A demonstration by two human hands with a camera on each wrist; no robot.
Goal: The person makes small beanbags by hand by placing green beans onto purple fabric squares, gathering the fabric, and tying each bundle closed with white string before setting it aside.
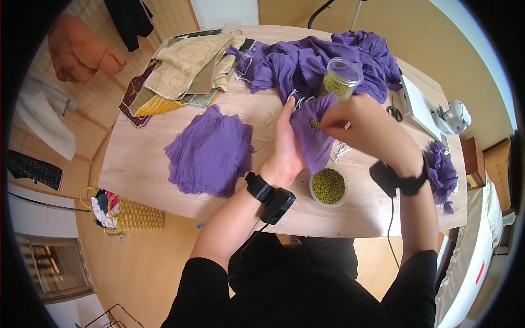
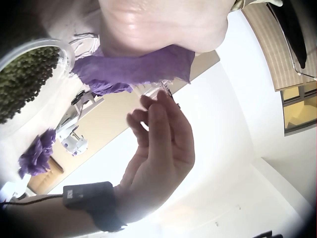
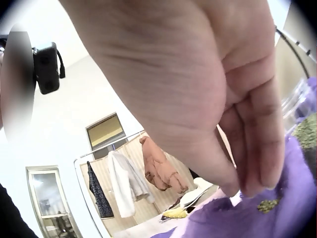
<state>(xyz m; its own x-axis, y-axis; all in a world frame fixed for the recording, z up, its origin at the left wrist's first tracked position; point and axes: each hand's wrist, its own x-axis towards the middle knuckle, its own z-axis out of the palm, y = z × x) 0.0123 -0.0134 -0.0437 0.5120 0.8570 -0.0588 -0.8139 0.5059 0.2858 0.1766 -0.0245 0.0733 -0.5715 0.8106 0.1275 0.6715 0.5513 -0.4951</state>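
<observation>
Left hand (image 1: 286, 145) lying palm-up, thumb straight | supporting thin purple fabric piece (image 1: 313, 146), frame centre, likely stopping small round green beans (image 1: 314, 124) spilling | right hand (image 1: 360, 121) bending fingertips toward beans, pinch unclear

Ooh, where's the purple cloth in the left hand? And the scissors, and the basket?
Cloth (image 1: 315, 148), head view: on its lower half.
Scissors (image 1: 394, 113), head view: on the dark handles.
Basket (image 1: 141, 216), head view: on its woven side.
</observation>
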